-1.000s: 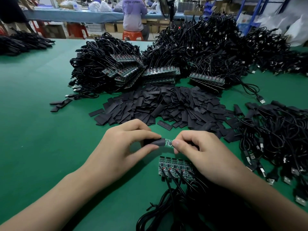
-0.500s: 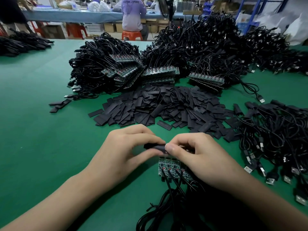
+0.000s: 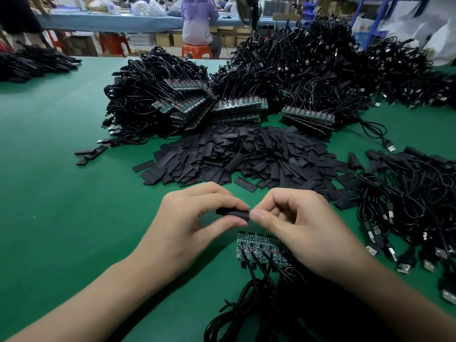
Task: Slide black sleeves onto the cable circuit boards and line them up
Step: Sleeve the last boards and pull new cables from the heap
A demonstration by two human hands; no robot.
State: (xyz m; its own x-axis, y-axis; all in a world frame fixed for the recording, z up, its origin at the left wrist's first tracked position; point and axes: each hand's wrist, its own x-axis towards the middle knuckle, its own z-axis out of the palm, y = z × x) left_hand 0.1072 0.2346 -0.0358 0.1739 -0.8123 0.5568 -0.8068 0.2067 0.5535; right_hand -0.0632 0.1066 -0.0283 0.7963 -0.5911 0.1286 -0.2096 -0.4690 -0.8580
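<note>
Mid-frame, my left hand (image 3: 187, 225) and right hand (image 3: 303, 228) pinched the sleeve (image 3: 233, 213), which had just swallowed the board: seated, I judged.

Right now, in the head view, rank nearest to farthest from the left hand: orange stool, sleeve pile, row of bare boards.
1. Row of bare boards, just right of the left hand.
2. Sleeve pile, beyond it, centre.
3. Orange stool, behind the table.

Green table (image 3: 61, 218) under me. Beyond it someone in a purple shirt (image 3: 198, 23) sits on an orange stool (image 3: 196, 50) at a blue-covered bench (image 3: 111, 22), with cardboard boxes (image 3: 164, 40) underneath and white bags (image 3: 431, 33) far right.
</note>
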